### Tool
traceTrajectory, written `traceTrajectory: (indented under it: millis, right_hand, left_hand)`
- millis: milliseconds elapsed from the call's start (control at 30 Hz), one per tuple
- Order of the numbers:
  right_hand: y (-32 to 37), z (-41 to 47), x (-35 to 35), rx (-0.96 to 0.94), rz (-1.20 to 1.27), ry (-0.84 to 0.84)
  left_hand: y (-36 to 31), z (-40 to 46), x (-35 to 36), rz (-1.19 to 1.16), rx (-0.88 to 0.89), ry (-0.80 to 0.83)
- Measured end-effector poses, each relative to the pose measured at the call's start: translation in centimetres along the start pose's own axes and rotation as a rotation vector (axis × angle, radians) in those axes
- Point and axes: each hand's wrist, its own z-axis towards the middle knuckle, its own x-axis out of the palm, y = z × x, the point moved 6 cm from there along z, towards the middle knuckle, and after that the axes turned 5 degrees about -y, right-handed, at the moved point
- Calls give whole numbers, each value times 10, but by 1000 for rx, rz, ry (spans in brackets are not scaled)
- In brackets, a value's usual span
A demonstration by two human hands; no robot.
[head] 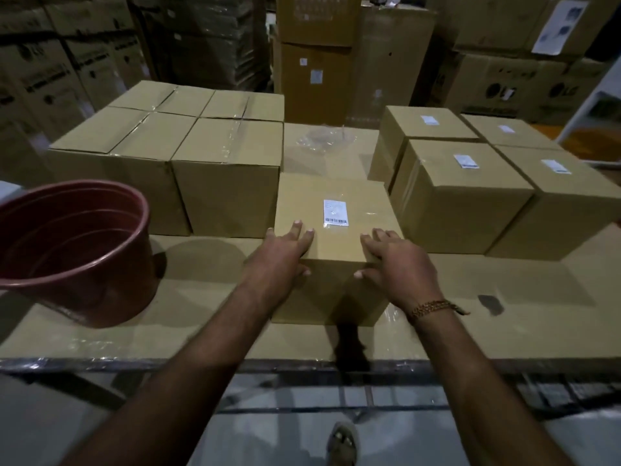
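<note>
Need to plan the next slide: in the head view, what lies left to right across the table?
red tub → plain taped cartons → left hand → barcode label on the carton → right hand → four labelled cartons

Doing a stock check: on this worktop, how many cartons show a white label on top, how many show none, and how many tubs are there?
Labelled cartons: 5, the middle carton plus four right cartons
Unlabelled cartons: 4, at left
Red tub: 1
Cardboard top behind the middle carton: unclear, not counted
Total: 10
</note>
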Motion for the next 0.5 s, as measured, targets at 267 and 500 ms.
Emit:
traceTrajectory:
  millis: [267,500]
  right_hand:
    - [20,-35,2,-24,97,-19]
    - [13,-18,-2,-10,236,-157]
  left_hand:
    - [16,-51,-9,-77,-53,-22]
    - [13,-52,-34,-180,-93,-180]
